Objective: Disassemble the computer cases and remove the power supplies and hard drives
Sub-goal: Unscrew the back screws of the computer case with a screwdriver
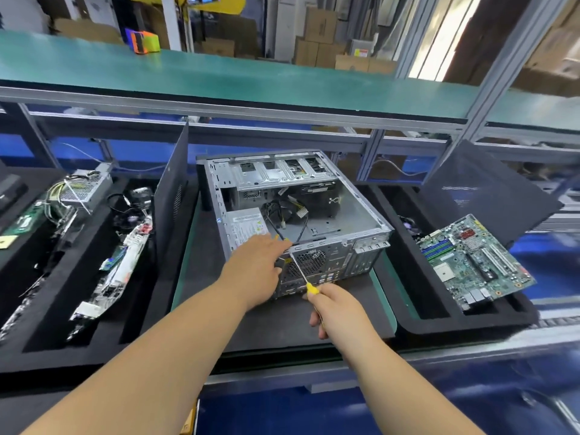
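Right hand (pixel 335 304) wraps the yellow plastic handle of a thin steel-shafted screwdriver (pixel 299 270); tip sits at the rear panel's upper edge, beside the round fan grille. Left hand (pixel 255 265) lies on the rear corner of the open grey steel computer case (pixel 361 215), fingers bent over the edge; whether they pinch anything cannot be told. Silver box power supply (pixel 248 226) sits inside, just beyond the left fingers, cables loose. Case lies on the dark mat between black trays; green motherboard (pixel 477 262) in the right tray. Step judged: undoing supply mounting screws. Next: steady case, keep tip seated.
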A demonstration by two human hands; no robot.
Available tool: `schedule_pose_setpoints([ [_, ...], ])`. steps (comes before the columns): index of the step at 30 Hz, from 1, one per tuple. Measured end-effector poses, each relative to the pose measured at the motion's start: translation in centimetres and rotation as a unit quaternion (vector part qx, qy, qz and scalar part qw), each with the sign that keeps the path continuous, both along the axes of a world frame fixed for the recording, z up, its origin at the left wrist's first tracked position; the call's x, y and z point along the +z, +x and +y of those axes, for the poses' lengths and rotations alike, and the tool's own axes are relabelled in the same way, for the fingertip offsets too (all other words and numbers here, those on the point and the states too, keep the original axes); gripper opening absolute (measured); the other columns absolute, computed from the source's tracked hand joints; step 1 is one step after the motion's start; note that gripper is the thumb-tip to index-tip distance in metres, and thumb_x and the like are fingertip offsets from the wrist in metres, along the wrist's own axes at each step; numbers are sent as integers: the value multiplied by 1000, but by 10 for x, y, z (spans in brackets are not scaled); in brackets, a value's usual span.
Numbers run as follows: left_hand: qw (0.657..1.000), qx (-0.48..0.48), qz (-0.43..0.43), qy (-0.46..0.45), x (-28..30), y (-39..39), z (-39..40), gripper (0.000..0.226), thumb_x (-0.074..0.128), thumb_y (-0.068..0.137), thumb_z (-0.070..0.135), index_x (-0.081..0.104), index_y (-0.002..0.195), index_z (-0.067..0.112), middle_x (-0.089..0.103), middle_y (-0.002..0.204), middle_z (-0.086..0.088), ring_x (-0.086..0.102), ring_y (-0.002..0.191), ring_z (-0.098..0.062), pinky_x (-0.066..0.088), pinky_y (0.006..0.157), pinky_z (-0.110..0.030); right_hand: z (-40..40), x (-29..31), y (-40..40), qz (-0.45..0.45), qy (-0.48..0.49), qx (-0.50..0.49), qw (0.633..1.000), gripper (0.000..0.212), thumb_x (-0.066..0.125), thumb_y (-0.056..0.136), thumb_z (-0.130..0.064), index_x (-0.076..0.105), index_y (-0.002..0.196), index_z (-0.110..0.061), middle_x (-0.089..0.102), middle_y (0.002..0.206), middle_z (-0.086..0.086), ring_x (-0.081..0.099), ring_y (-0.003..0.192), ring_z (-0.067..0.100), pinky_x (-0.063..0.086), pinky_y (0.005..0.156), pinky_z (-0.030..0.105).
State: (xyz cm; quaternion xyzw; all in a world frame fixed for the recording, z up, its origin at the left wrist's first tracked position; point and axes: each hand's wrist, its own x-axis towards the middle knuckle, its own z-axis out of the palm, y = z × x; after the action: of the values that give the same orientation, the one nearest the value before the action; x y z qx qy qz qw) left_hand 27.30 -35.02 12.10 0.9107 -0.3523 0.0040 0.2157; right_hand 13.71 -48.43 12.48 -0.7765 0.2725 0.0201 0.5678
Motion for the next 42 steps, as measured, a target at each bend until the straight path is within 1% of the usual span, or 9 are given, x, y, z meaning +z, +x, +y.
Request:
schedule_pose_setpoints([
  [2, 1000, -1, 6, -13, 2, 4, 0, 54, 62, 94, 24, 45, 145, 33, 51, 139, 7, 31, 136, -16, 35, 106, -33, 1, -2, 0, -5, -5, -8, 1000, 16, 51, 97, -27, 65, 95, -21, 58, 54, -6, 47, 43, 8, 43, 50, 22],
  [6, 1000, -18, 8, -2, 8, 15, -1, 47, 67, 91, 31, 53, 136, 32, 58, 124, 10, 37, 123, -14, 36, 94, -27, 2, -5, -3, -2, -11, -13, 1000, 21, 51, 97, -25, 64, 97, -8, 57, 54, -5, 44, 41, 7, 39, 42, 16],
  [9, 999, -22, 23, -8, 7, 18, -3, 42, 68, 89, 30, 56, 129, 32, 56, 123, 9, 42, 121, -13, 40, 98, -31, 1, -6, -1, 7, -15, -15, 1000, 23, 51, 96, -27, 65, 94, -9, 58, 57, -4, 46, 46, 8, 42, 51, 23],
  [12, 999, -9, 27, -25, 3, 18, -3, 38, 69, 88, 33, 58, 125, 33, 57, 121, 12, 47, 117, -11, 42, 91, -28, -1, -6, 2, 5, -15, -16, 1000, 24, 52, 94, -30, 65, 91, -10, 58, 58, -3, 47, 53, 14, 41, 61, 31],
  [17, 998, 11, 29, -51, 1, 18, -4, 31, 70, 87, 37, 63, 117, 35, 61, 114, 19, 52, 109, -7, 40, 80, -24, 0, -5, 1, 4, -8, -29, 1000, 24, 53, 92, -30, 65, 89, -10, 59, 56, -3, 47, 51, 12, 40, 59, 31],
  [21, 998, 26, 22, -59, -2, 17, -5, 30, 68, 89, 37, 64, 119, 36, 62, 117, 19, 52, 112, -7, 39, 81, -23, 0, -1, 1, 4, 0, -39, 999, 22, 53, 93, -26, 65, 91, -8, 59, 55, -3, 45, 49, 12, 39, 59, 31],
  [30, 997, 39, 29, -66, -2, 16, -5, 31, 67, 90, 38, 64, 121, 37, 63, 122, 17, 53, 116, -8, 43, 87, -25, 2, 5, 3, 12, 44, -49, 998, 15, 53, 95, -23, 67, 93, -18, 59, 52, -4, 43, 39, 8, 37, 48, 24],
  [36, 996, 39, 33, -68, -3, 16, -4, 31, 68, 90, 37, 65, 120, 37, 63, 120, 18, 54, 114, -8, 41, 83, -24, 3, 8, 5, 10, 48, -54, 997, 16, 53, 95, -23, 68, 93, -21, 60, 51, -3, 42, 37, 8, 35, 45, 23],
  [42, 996, 35, 33, -70, -3, 16, -5, 30, 68, 89, 36, 66, 119, 36, 65, 119, 16, 55, 114, -10, 47, 90, -29, 4, 8, 4, 14, 53, -60, 997, 16, 53, 95, -23, 68, 96, -19, 60, 53, -4, 42, 37, 8, 37, 49, 25],
])
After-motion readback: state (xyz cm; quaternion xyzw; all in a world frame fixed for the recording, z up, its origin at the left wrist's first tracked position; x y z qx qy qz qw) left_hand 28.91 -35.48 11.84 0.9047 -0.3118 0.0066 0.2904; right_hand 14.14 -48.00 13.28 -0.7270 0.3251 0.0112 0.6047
